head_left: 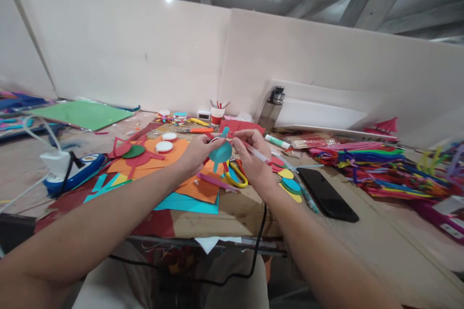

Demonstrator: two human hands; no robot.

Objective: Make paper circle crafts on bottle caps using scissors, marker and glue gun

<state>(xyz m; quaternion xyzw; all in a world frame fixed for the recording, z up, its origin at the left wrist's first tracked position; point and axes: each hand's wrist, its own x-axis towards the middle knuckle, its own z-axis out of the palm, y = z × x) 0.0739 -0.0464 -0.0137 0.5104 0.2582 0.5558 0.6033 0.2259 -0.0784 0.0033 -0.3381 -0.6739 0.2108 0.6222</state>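
Observation:
My left hand (195,155) pinches a blue paper cutout (222,152), a round disc with narrow strips sticking out above and below. My right hand (256,166) grips a slim marker pen (258,153) with a pale barrel and a red end. The pen's front part lies by the top of the cutout; whether it touches the paper is hard to tell. Below the hands lie scissors (239,179) with yellow handles and a purple strip (217,182). Orange paper sheets (203,189) and blue paper sheets (188,203) are spread under them.
Red cutouts (143,158) with a green disc lie left, near two white-lidded tubs (164,147). A power strip (78,170) stands far left. On the right are coloured discs (291,185), a phone (328,194), a glue stick (277,142) and pipe cleaners (366,161). A black cable (259,241) hangs in front.

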